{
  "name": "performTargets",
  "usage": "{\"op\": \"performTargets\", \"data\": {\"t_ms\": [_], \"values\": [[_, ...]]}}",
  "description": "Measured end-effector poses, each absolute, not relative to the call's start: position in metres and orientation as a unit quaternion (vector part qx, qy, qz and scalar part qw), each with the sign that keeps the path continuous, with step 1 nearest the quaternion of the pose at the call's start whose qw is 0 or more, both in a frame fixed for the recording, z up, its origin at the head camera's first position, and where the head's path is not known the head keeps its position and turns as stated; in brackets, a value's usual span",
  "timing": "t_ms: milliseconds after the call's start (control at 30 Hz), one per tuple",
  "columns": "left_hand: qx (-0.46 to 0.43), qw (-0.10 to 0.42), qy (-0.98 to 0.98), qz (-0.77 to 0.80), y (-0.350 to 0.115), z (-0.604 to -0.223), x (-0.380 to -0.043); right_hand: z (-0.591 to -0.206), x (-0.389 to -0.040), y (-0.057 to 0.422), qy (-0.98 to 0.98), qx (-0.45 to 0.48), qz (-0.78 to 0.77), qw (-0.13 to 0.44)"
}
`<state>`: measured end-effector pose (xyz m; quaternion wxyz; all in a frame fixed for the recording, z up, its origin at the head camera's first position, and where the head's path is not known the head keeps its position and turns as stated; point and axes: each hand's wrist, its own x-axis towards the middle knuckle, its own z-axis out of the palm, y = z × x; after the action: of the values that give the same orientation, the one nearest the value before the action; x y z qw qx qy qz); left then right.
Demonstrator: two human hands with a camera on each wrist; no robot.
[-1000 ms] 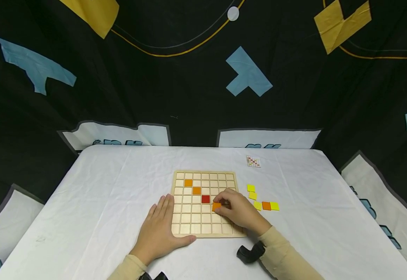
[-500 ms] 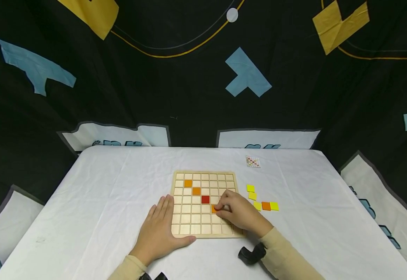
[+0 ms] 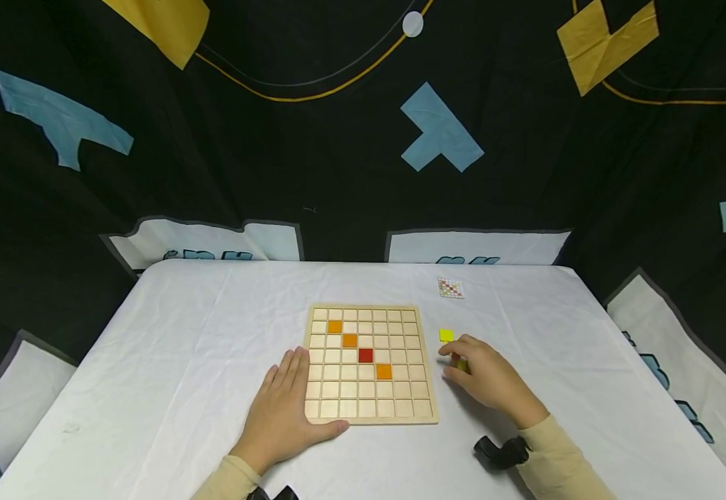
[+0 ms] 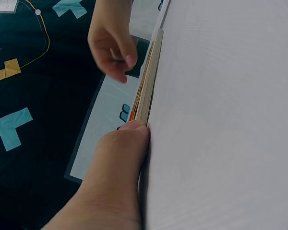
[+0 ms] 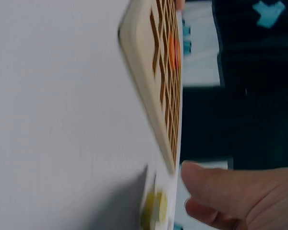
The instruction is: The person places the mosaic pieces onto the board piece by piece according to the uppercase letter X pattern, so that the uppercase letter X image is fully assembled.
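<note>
A wooden grid board (image 3: pixel 372 421) lies on the white table. Three orange tiles and one red tile (image 3: pixel 366 355) form a diagonal on it; the lowest orange tile (image 3: pixel 384 371) sits flat in its square. Along the board's left edge rests my left hand (image 3: pixel 284 406), fingers straight, thumb (image 4: pixel 127 139) at the front edge. My right hand (image 3: pixel 488 375) hovers right of the board above loose tiles, thumb and fingers apart, holding nothing visible. One yellow tile (image 3: pixel 446 335) shows beyond its fingers; another yellow tile (image 3: pixel 462 364) is partly covered by them. Other loose tiles are hidden beneath the hand.
A small card with a coloured grid pattern (image 3: pixel 450 288) lies toward the back right of the table. A black curtain (image 3: pixel 350 173) with blue and yellow shapes hangs behind the table. Black wrist mounts (image 3: pixel 502 453) are on both arms.
My right hand set an orange tile into a board square, let go of it, and moved right over the loose tiles. My left hand has stayed in place.
</note>
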<state>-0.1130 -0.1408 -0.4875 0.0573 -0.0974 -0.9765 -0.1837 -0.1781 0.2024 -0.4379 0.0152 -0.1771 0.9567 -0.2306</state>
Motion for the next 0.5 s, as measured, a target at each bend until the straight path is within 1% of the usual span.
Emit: {"op": "performTargets", "data": {"t_ms": [100,300,500], "values": [[-0.099,0.063,-0.976,-0.184,-0.141,-0.487,-0.112,-0.436,-0.179,0.218,0.969,-0.147,-0.196,0.012],[-0.099,0.065,-0.976,-0.182,-0.141,-0.488,-0.112,-0.437,-0.178,0.236,0.984,-0.111,-0.133,0.03],[-0.099,0.059,-0.977,-0.181,-0.141,-0.488,-0.113,-0.441,-0.179,0.241,0.983,-0.108,-0.149,0.021]]}}
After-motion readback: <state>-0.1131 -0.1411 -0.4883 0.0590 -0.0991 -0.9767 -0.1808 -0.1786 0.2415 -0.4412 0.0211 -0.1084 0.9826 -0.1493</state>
